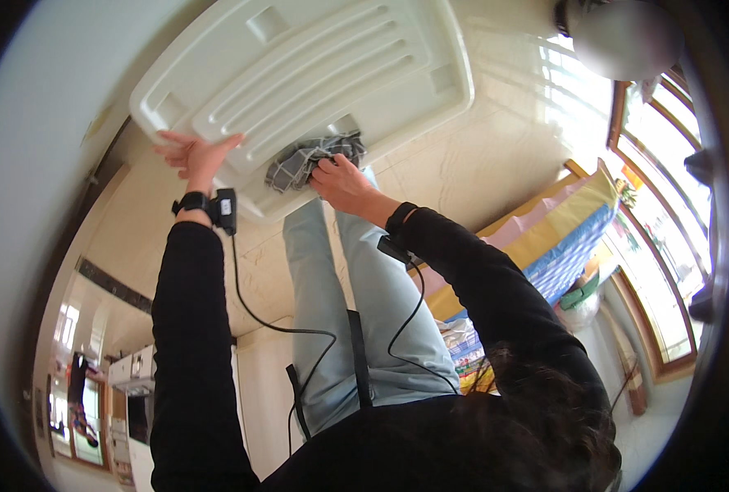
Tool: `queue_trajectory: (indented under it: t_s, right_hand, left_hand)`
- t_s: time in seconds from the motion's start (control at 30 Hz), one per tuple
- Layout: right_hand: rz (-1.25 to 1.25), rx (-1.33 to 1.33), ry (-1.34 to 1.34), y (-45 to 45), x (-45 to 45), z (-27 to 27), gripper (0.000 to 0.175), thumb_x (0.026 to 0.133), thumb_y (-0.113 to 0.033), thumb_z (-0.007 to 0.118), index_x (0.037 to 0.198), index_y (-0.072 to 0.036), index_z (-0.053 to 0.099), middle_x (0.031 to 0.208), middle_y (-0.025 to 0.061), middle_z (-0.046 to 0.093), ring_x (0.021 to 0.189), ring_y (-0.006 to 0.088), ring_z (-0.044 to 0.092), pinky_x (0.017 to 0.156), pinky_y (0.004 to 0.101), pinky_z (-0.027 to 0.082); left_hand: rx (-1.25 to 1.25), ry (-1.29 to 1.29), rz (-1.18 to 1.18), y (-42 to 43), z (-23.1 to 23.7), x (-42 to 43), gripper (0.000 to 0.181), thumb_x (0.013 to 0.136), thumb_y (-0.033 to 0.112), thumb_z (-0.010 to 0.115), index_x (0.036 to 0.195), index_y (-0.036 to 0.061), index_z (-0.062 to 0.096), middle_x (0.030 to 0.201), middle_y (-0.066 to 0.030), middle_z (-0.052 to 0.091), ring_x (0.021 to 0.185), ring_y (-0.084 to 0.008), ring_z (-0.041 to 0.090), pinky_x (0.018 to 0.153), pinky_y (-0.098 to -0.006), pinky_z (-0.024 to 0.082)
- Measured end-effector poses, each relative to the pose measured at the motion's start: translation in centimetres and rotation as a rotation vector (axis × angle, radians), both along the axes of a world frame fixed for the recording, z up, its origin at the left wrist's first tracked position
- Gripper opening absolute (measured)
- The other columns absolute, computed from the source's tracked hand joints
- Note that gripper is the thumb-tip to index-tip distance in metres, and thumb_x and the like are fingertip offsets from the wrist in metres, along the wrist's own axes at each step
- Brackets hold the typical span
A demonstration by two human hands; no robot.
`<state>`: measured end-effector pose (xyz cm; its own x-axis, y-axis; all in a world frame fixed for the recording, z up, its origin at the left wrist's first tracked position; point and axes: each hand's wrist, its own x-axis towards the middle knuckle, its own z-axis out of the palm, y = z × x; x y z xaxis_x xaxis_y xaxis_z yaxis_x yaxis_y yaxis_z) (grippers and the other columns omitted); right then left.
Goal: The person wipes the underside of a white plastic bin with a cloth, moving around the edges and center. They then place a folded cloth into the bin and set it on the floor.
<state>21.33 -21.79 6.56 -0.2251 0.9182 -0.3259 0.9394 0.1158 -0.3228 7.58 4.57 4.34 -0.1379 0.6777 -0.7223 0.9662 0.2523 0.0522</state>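
Note:
A large white plastic storage-box lid (pixel 340 74), with raised ribs and recessed squares, lies in front of me at the top of the view. My right hand (pixel 340 182) is closed on a crumpled grey checked cloth (pixel 291 166), which rests against the lid near its closest edge. At the lid's left corner, my left hand (pixel 193 154) has its fingers spread and holds nothing. It appears to touch the lid, though the exact contact is unclear.
Glossy beige floor tiles (pixel 438 160) surround the lid, and a pale wall (pixel 38 123) rises on the left. To the right are yellow and blue checked fabric (pixel 561 246) and a wood-framed window (pixel 660 215). Black cables (pixel 278 330) hang from both wrist devices.

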Motion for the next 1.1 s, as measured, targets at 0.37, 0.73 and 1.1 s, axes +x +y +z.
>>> queue_trajectory:
  t_s: [0.37, 0.73, 1.1]
  right_hand:
    - [-0.027, -0.042, -0.206, -3.3, 12.6, 1.2, 0.006, 0.080, -0.022, 0.059, 0.078, -0.023, 0.065, 0.086, -0.0059, 0.056, 0.095, 0.0159, 0.052, 0.081, 0.0332, 0.038]
    - [-0.133, -0.093, -0.346, -5.7, 21.0, 1.8, 0.007, 0.078, -0.018, 0.062, 0.083, -0.019, 0.065, 0.090, -0.0023, 0.057, 0.097, 0.0177, 0.053, 0.080, 0.0337, 0.040]
    - [-1.302, -0.124, 0.479, -4.0, 23.9, 1.8, 0.028, 0.097, -0.028, 0.057, 0.088, -0.001, 0.059, 0.074, 0.0111, 0.057, 0.073, 0.0276, 0.057, 0.067, 0.0388, 0.045]
  left_hand:
    - [0.034, 0.071, -0.066, 0.0, -1.2, -0.5, 0.168, 0.049, 0.054, 0.094, 0.147, 0.0097, -0.034, 0.156, -0.0297, -0.027, 0.147, -0.0509, -0.007, 0.113, -0.0645, 0.015]
    - [0.016, 0.055, -0.013, 0.0, -0.7, -0.3, 0.166, 0.051, 0.044, 0.096, 0.147, 0.0094, -0.034, 0.156, -0.0270, -0.030, 0.148, -0.0493, -0.005, 0.114, -0.0633, 0.014]
    - [0.045, 0.003, -0.006, 0.0, -0.4, -0.5, 0.164, 0.052, 0.044, 0.096, 0.148, 0.0131, -0.034, 0.156, -0.0262, -0.030, 0.147, -0.0507, -0.009, 0.114, -0.0629, 0.011]
